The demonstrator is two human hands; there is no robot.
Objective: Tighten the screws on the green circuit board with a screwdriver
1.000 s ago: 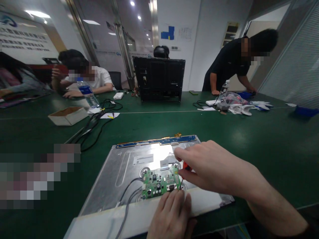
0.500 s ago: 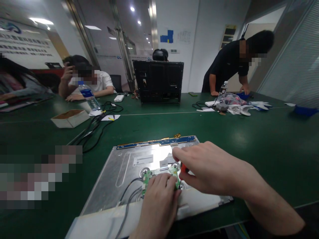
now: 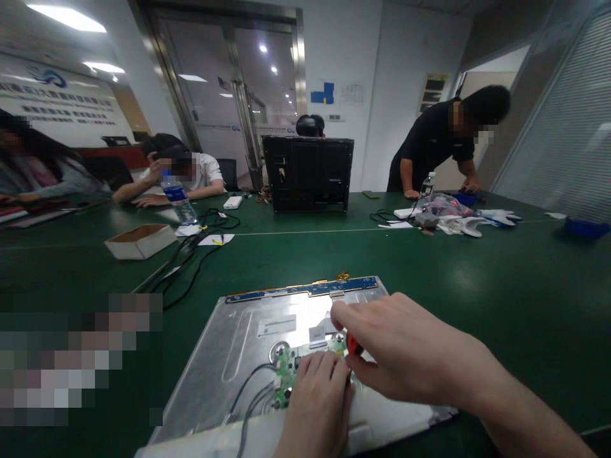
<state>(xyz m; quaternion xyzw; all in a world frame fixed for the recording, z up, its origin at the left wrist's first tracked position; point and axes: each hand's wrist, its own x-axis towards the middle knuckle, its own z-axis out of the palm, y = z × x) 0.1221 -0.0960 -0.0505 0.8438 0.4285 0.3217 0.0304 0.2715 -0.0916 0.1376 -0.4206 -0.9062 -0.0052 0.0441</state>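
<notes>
A silver metal panel (image 3: 224,362) lies on the green table, with a blue circuit strip (image 3: 305,291) along its far edge. On the panel sits a green circuit board (image 3: 285,375) with dark cables running from its left side. My left hand (image 3: 317,401) rests on the board, its fingers together and bent over the right part. My right hand (image 3: 405,350) is closed around a red-handled tool (image 3: 353,345) above the board's right side. The tool's tip is hidden behind my fingers.
An open box (image 3: 140,243), a water bottle (image 3: 179,198) and black cables (image 3: 188,254) are at the left. A black monitor-like unit (image 3: 309,175) stands at the far side. Gloves and a plastic bag (image 3: 443,207) lie far right. Several people are around the table.
The whole view has shifted, so the table and panel appear lower. My left hand has slid slightly right on the board, uncovering more of its left part. My right hand still grips the red-handled tool.
</notes>
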